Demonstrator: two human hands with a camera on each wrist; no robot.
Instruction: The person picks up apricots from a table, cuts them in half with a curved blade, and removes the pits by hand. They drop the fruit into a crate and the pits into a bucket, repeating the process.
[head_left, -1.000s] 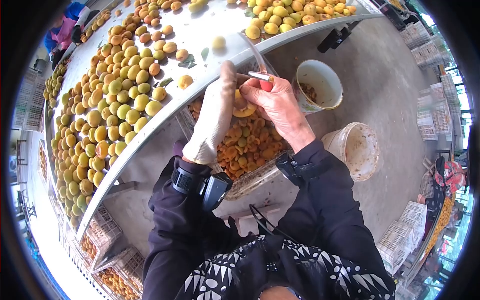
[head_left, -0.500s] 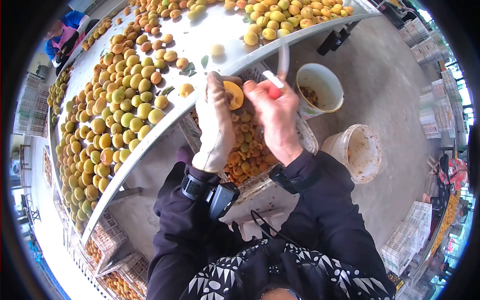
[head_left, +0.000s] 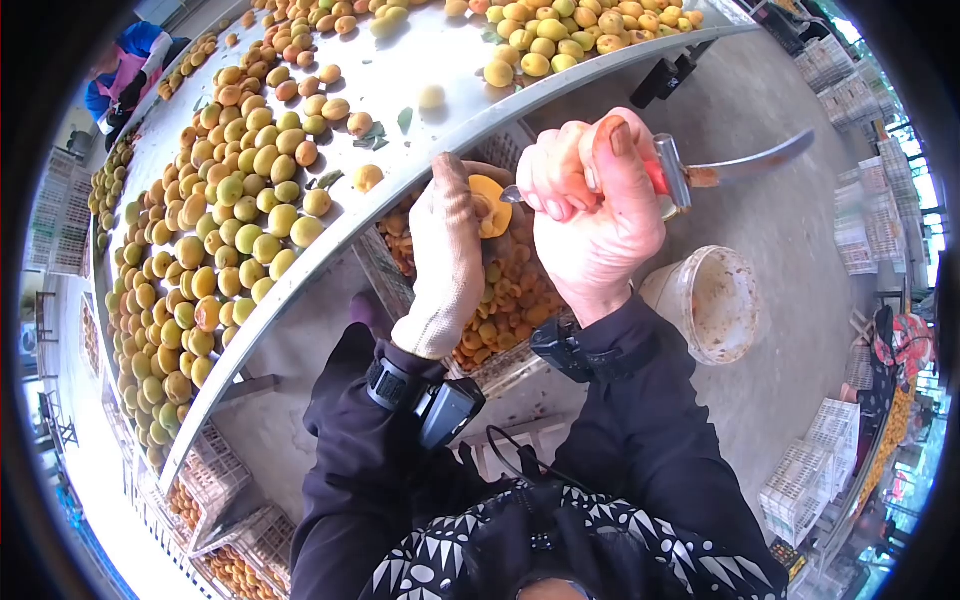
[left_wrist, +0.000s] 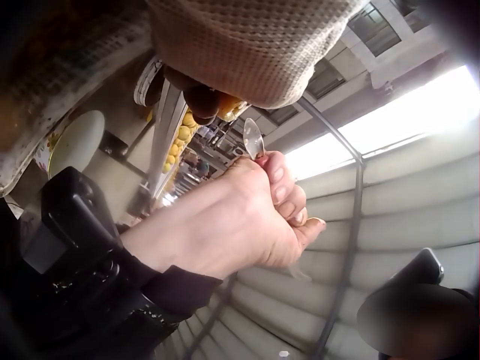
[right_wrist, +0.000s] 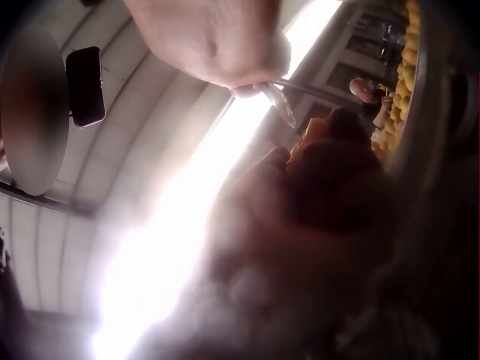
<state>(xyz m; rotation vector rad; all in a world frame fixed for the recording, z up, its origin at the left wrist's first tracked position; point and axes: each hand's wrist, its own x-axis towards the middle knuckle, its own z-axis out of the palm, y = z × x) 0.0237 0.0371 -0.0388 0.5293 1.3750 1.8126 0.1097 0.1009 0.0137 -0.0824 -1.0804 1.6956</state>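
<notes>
In the head view my gloved left hand [head_left: 445, 255] holds a cut fruit half [head_left: 490, 207], its yellow flesh and brown centre turned toward the right hand. My bare right hand [head_left: 600, 205] grips a red-handled tool; its curved blade [head_left: 765, 160] points away to the right. A small spoon-like metal tip [head_left: 511, 194] comes out by the right fingers and meets the edge of the fruit half. The left wrist view shows this metal tip [left_wrist: 253, 138] beside the right hand [left_wrist: 232, 214]. Cut fruit pieces [head_left: 515, 290] fill a crate below the hands.
Whole fruits [head_left: 240, 220] cover much of the white table [head_left: 390, 75]. A stained white bucket [head_left: 712, 305] stands on the floor at right. Stacked crates [head_left: 810, 470] stand farther right. Another person [head_left: 130, 70] is at the table's far left.
The right hand has turned over, so the blade swings out to the right and the metal tip points at the fruit. The fruit half's cut face came into sight as the left hand shifted.
</notes>
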